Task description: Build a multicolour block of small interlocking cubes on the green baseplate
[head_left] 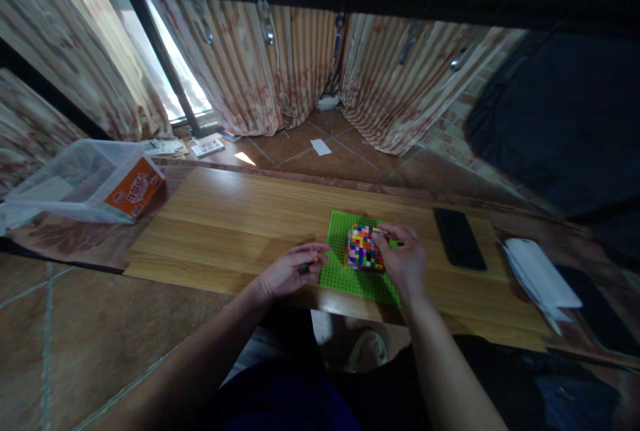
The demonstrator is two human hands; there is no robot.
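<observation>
A block of small toy building bricks (363, 247) in many mixed colours stands on a green studded baseplate (336, 271). My right hand (406, 261) is at the block's right side, with thumb and fingertips drawn together against its top. Whatever may lie between those fingertips is hidden. Left of the block, partly over the baseplate's left edge, my left hand (290, 271) is turned partly palm up. Its fingers curl around a few tiny loose bricks (305, 267), among them green and yellow or orange ones.
A wooden board (225, 217) lies under the baseplate. To the right are a black phone (459, 237) and a white pouch-like item (543, 271). A clear plastic bin (75, 171) with an orange label sits at far left. Curtains (240, 71) hang behind.
</observation>
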